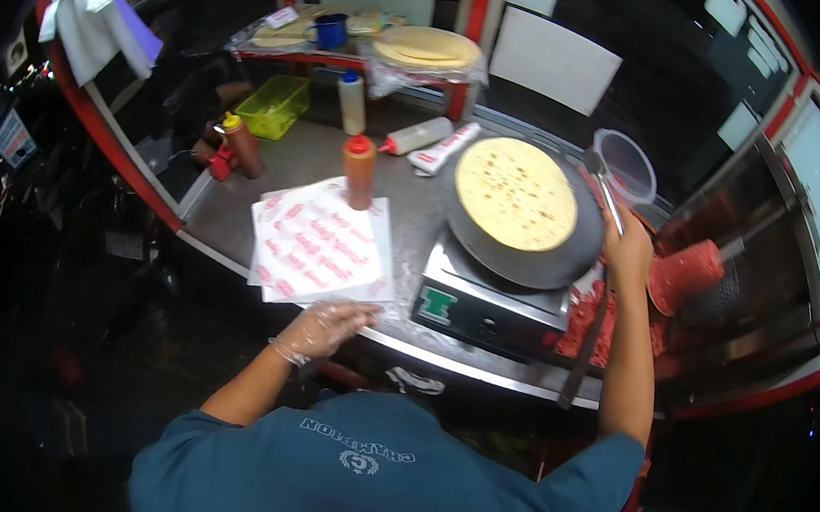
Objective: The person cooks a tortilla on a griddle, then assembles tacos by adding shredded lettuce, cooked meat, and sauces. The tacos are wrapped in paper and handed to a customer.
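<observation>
Gripping metal tongs in the right hand, fingers curled closed around them beside the right rim of the dark pan, per the head view. Holding nothing visible in the plastic-gloved left hand, fingers loosely extended at the bench edge; hard to tell whether touching the paper sheets. Find the flatbread flat on the pan, left of the tongs. Could scorch it by overheating, tear it by pinching too hard, or topple the red-capped bottle by dragging the paper.
</observation>
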Demonstrator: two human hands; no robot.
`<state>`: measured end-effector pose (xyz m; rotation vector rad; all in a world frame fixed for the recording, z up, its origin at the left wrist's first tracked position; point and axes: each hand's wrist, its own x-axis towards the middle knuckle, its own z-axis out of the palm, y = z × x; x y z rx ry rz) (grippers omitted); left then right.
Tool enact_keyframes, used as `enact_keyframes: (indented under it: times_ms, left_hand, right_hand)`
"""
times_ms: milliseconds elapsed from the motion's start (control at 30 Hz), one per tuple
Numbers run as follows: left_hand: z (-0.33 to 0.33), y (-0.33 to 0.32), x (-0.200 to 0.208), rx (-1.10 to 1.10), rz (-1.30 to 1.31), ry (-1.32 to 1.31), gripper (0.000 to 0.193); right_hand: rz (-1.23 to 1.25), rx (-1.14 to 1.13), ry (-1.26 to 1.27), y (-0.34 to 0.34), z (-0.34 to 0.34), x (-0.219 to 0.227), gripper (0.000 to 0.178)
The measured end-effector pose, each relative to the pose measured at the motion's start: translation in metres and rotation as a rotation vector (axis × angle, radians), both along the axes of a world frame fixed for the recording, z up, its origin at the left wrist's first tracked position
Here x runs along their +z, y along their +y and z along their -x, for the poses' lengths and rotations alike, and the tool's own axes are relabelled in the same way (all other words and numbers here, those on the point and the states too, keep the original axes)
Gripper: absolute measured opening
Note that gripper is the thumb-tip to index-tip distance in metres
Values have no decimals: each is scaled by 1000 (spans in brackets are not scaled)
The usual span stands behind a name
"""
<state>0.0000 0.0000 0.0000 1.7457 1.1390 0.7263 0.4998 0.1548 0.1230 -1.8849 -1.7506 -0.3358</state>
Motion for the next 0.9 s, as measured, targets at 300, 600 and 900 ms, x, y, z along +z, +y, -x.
enact_keyframes:
  times_ms: [300,600,900]
  left_hand:
    - [179,116,-48,217,-366,158,31]
    - [138,180,-87,-83,-500,735,68]
    - [158,169,-95,-718,-461,546,49]
  right_hand:
    - [-6,5,-235,-40,168,8,34]
    - [327,-309,-126,-31,125,0,38]
    - [179,-87,-228,-79,166,-17,38]
